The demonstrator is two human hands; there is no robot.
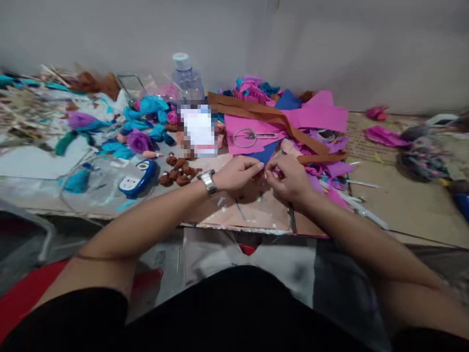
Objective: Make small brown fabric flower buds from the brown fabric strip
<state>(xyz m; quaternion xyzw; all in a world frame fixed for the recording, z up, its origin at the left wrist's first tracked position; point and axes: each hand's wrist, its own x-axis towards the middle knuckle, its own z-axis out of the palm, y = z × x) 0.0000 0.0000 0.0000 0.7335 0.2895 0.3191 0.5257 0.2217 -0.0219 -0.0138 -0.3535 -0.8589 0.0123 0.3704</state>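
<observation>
Over the front of the table, my left hand (240, 175) and my right hand (292, 180) meet fingertip to fingertip. Both are closed in a pinch around something small, too blurred and hidden to name. Just beyond them lies a piece of blue paper (264, 155). A pair of small scissors (254, 137) rests on pink paper (322, 119) behind the hands. Brown paper strips (256, 111) cross that pink paper, and the end of another reaches beside my right hand. Several brown crumpled paper balls (179, 172) sit left of my left wrist.
A clear bottle (187, 80) with a white cap stands by the wall. Blue and purple paper flowers (139, 141) and a blue-and-white device (137, 180) lie to the left. White sticks (366, 212) and a cardboard sheet (410, 205) are on the right.
</observation>
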